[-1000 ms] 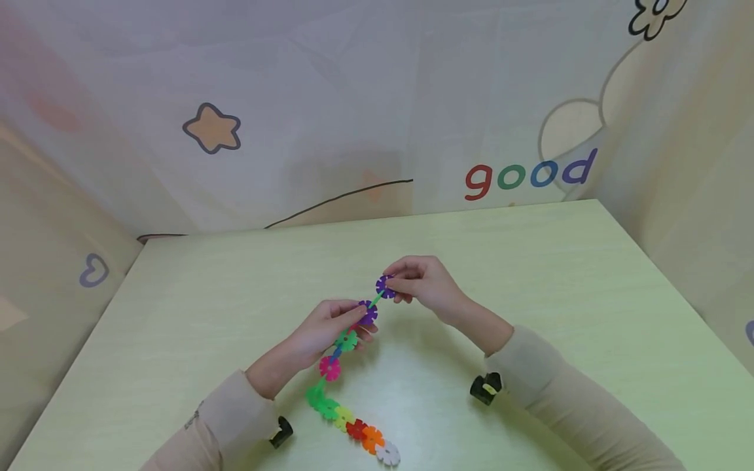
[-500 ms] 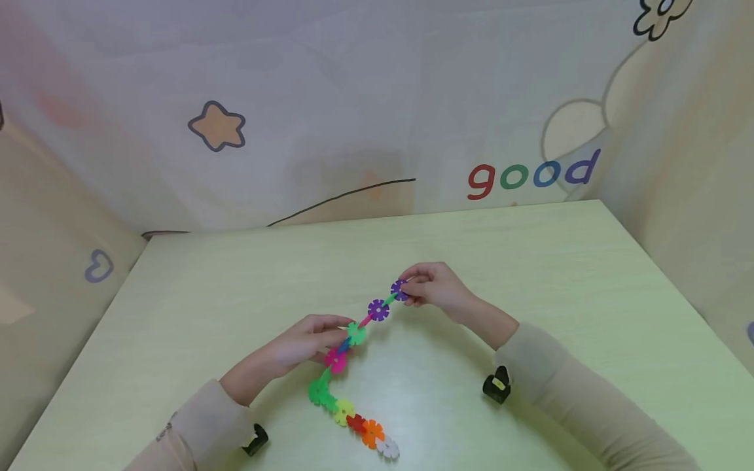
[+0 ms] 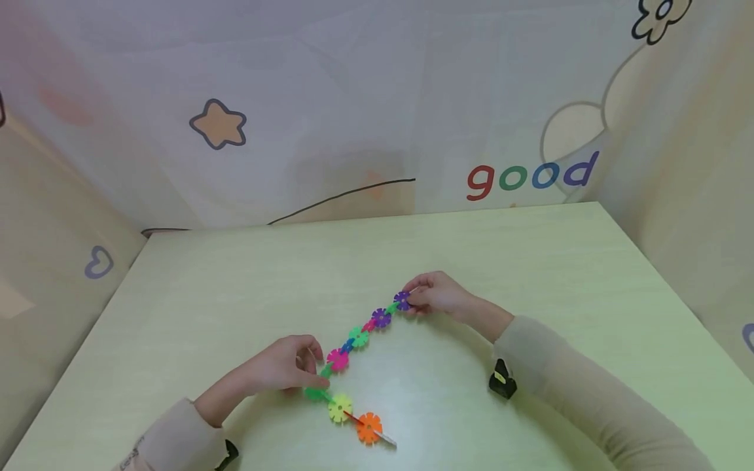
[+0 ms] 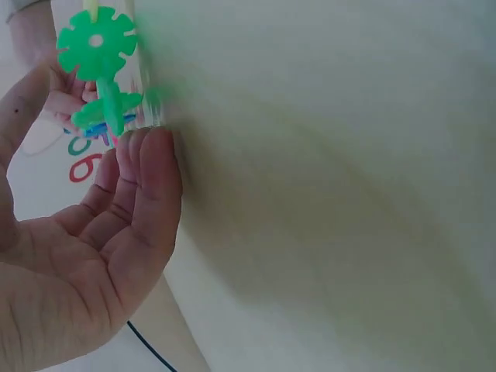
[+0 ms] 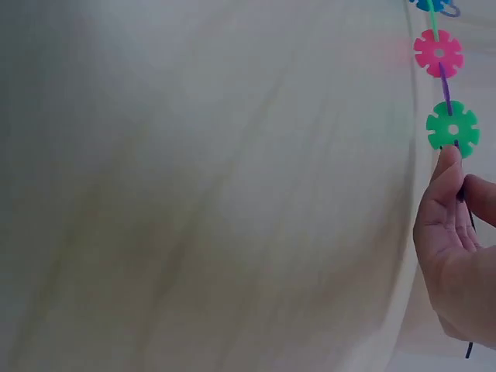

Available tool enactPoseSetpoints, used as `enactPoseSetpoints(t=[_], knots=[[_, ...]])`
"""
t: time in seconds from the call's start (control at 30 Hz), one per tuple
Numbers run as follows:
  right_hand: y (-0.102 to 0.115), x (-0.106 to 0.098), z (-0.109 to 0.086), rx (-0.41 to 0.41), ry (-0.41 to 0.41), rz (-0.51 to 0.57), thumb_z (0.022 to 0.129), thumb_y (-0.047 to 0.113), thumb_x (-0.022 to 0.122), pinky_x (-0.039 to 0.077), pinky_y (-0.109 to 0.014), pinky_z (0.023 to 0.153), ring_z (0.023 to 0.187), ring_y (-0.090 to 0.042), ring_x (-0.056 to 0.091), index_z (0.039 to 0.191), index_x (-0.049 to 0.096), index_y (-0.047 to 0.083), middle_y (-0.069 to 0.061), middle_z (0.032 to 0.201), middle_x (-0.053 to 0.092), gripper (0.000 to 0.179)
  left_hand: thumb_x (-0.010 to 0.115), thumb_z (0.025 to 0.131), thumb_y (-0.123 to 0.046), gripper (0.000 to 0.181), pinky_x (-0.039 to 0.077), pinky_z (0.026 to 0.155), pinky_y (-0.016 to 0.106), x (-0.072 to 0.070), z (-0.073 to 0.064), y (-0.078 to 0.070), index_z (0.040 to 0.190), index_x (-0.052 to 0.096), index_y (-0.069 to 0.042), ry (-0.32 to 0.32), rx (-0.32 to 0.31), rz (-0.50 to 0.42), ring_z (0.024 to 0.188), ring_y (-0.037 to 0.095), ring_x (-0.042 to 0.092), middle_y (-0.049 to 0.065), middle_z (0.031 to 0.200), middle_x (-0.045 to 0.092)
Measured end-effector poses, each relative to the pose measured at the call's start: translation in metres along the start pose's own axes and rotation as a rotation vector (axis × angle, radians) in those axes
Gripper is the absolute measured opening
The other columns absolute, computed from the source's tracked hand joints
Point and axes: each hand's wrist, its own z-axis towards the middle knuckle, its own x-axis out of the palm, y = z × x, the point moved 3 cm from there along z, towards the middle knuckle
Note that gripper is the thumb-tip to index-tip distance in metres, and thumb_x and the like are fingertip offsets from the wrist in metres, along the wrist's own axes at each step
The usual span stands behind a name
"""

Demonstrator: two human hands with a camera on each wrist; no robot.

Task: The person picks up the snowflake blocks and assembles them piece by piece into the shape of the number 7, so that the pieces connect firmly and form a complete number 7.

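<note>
A chain of interlocked plastic snowflake discs (image 3: 358, 337) in many colours runs diagonally over the table. My right hand (image 3: 442, 297) pinches the purple end disc (image 3: 402, 301) between thumb and fingertips. In the right wrist view a green disc (image 5: 453, 129) sits just beyond the right fingertips. My left hand (image 3: 283, 366) is beside the green discs at the chain's bend, its thumb and fingers spread apart. The left wrist view has the upper green disc (image 4: 97, 43) in the gap past the thumb, not pinched. Yellow (image 3: 340, 408) and orange (image 3: 369, 428) discs trail towards the front.
The chain lies over a pale green tabletop (image 3: 530, 261). Behind it hangs a printed cloth (image 3: 353, 98) with a star and the word "good". Black camera mounts (image 3: 502, 381) stick out from the sleeves.
My left hand has slid down the chain from the upper purple disc to the green bend, loosening its hold. My right hand drew its end rightward, then lowered. The tail discs turned.
</note>
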Motion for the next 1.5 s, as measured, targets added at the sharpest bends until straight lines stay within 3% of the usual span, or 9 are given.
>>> enactPoseSetpoints(t=[0.2,0.4,0.57,0.73,0.93,1.13,1.27,1.33,1.5], knots=[[-0.005,0.002,0.000,0.000,-0.023,-0.140,0.084,-0.002,0.059,0.051,-0.026,0.059,0.063,-0.015,0.059,0.110,0.056,-0.007,-0.008,0.080,0.062,0.027,0.077,0.072,-0.019,0.032,0.042,0.046,0.028,0.005,-0.002,0.001,0.086,0.053,-0.003,0.010,0.047,0.016,0.042,0.014,0.043,0.003,0.065,0.053],[0.002,0.002,-0.001,-0.124,-0.078,-0.398,0.075,0.005,0.072,0.039,-0.025,0.058,0.076,-0.018,0.046,0.108,0.066,0.004,-0.007,0.090,0.056,0.034,0.072,0.076,-0.010,0.022,0.044,0.047,0.028,0.001,0.000,0.004,0.088,0.057,-0.002,0.037,0.070,-0.028,0.052,0.015,0.047,0.003,0.068,0.055],[0.009,0.006,-0.002,-0.206,-0.032,-0.536,0.076,0.010,0.072,0.038,-0.027,0.067,0.082,-0.018,0.045,0.100,0.071,0.008,-0.003,0.095,0.058,0.024,0.070,0.077,-0.007,0.016,0.045,0.049,0.028,-0.005,0.006,0.004,0.089,0.062,-0.001,0.063,0.095,-0.016,0.060,0.016,0.050,0.003,0.071,0.057],[0.008,0.001,-0.006,-0.199,-0.076,-0.601,0.077,0.010,0.071,0.039,-0.029,0.071,0.083,-0.016,0.047,0.090,0.073,0.010,0.000,0.090,0.058,0.013,0.068,0.079,-0.006,0.012,0.045,0.054,0.028,-0.010,0.020,0.003,0.089,0.064,-0.001,0.064,0.144,0.009,0.067,0.017,0.051,0.003,0.073,0.058],[0.004,-0.010,-0.012,-0.198,-0.113,-0.616,0.078,0.012,0.070,0.038,-0.029,0.072,0.082,-0.017,0.048,0.087,0.072,0.009,0.000,0.088,0.059,0.010,0.065,0.080,-0.003,0.013,0.048,0.068,0.028,-0.016,0.036,0.000,0.092,0.065,0.000,-0.008,0.178,0.048,0.076,0.017,0.054,0.004,0.083,0.061],[-0.001,-0.022,-0.019,-0.191,-0.124,-0.609,0.077,0.011,0.071,0.036,-0.028,0.065,0.076,-0.017,0.045,0.087,0.073,0.008,-0.001,0.084,0.058,0.011,0.064,0.083,-0.008,0.018,0.047,0.078,0.031,-0.017,0.040,-0.005,0.101,0.064,-0.003,-0.138,0.185,0.069,0.088,0.019,0.055,0.003,0.096,0.062],[-0.004,-0.027,-0.023,-0.181,-0.088,-0.579,0.078,0.010,0.070,0.037,-0.028,0.064,0.077,-0.017,0.045,0.091,0.072,0.007,-0.001,0.087,0.061,0.014,0.068,0.082,-0.018,0.031,0.049,0.075,0.032,-0.019,0.033,-0.008,0.109,0.060,-0.004,-0.234,0.116,0.109,0.089,0.020,0.057,0.007,0.104,0.059],[-0.006,-0.030,-0.024,-0.172,-0.049,-0.550,0.080,0.010,0.068,0.038,-0.028,0.066,0.080,-0.017,0.047,0.095,0.071,0.006,-0.003,0.092,0.064,0.016,0.070,0.080,-0.024,0.042,0.050,0.066,0.032,-0.019,0.027,-0.009,0.114,0.057,-0.005,-0.245,0.037,0.123,0.075,0.019,0.059,0.008,0.103,0.058],[-0.010,-0.035,-0.024,-0.153,0.049,-0.469,0.085,0.005,0.060,0.043,-0.031,0.078,0.091,-0.019,0.053,0.104,0.067,0.002,-0.009,0.105,0.064,0.021,0.074,0.074,-0.036,0.068,0.045,0.045,0.030,-0.006,0.017,-0.013,0.125,0.044,-0.005,-0.147,-0.135,0.175,0.043,0.016,0.044,0.005,0.075,0.056]])
